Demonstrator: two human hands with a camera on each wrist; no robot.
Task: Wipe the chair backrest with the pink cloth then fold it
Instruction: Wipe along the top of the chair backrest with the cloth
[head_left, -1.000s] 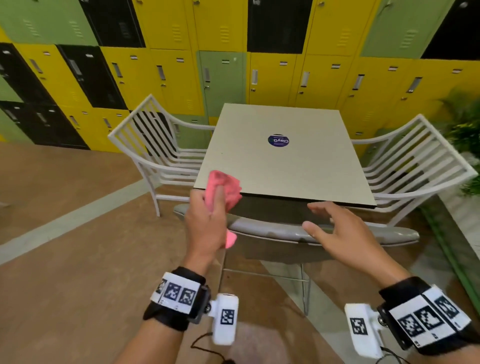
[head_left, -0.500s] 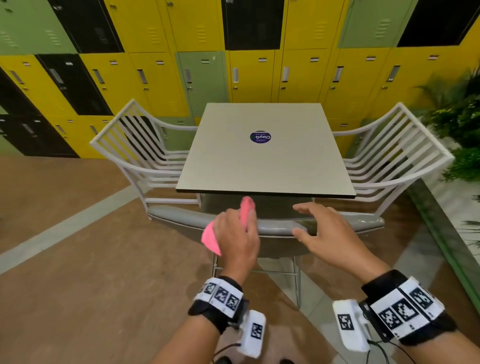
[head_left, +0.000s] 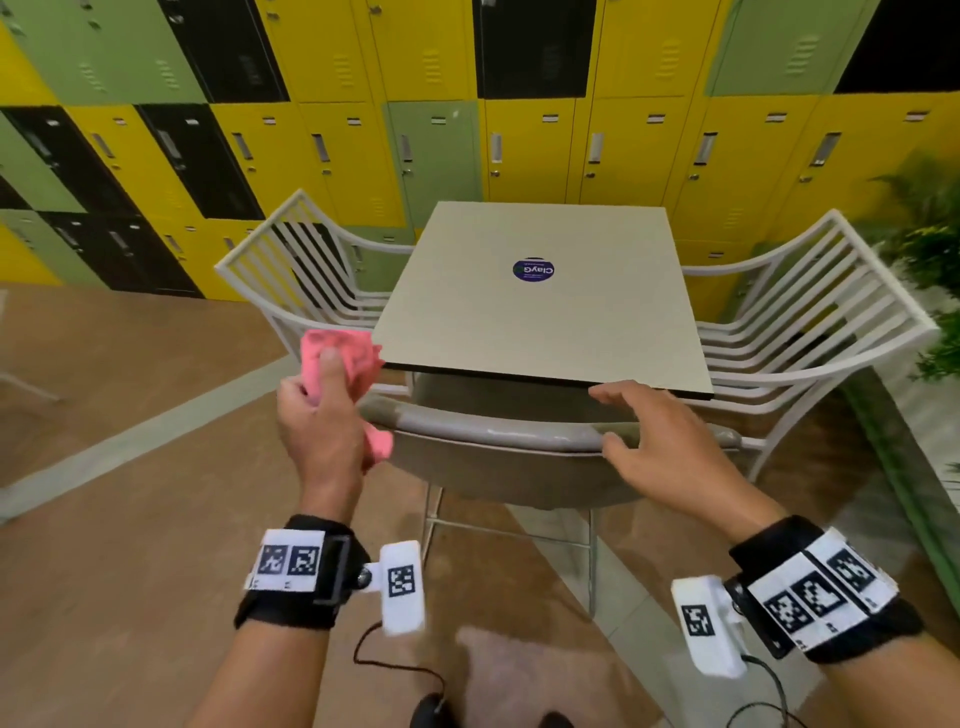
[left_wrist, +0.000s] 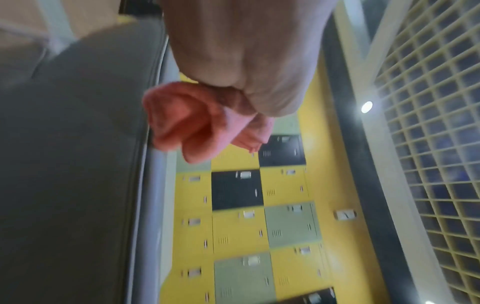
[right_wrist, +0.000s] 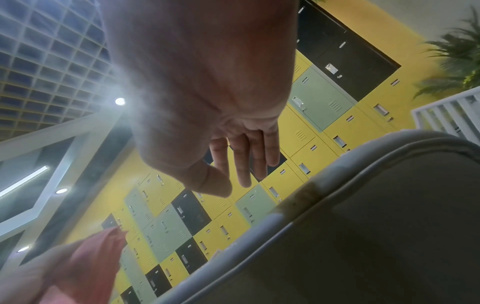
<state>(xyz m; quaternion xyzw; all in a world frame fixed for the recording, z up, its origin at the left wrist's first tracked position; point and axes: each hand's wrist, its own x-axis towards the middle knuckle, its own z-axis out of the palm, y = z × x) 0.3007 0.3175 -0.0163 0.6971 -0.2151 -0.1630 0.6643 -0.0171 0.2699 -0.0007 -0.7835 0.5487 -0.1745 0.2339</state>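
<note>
The grey chair backrest (head_left: 498, 434) curves in front of me, tucked under the table; it fills the left of the left wrist view (left_wrist: 78, 164) and the lower right of the right wrist view (right_wrist: 363, 226). My left hand (head_left: 322, 410) grips the bunched pink cloth (head_left: 340, 353) just past the backrest's left end. The cloth (left_wrist: 192, 125) bulges out of the fist and also shows at lower left in the right wrist view (right_wrist: 88, 263). My right hand (head_left: 654, 436) hovers with straight fingers (right_wrist: 246, 160) over the right part of the top rail, holding nothing.
A beige square table (head_left: 540, 312) with a blue sticker stands behind the chair. White slatted chairs flank it at left (head_left: 291, 270) and right (head_left: 810, 312). Yellow, green and black lockers (head_left: 467, 104) line the wall. Plants (head_left: 930, 234) stand at right.
My left hand swept the cloth from the middle of the top rail back out to its left end and lifted. The right hand stayed over the right side of the rail.
</note>
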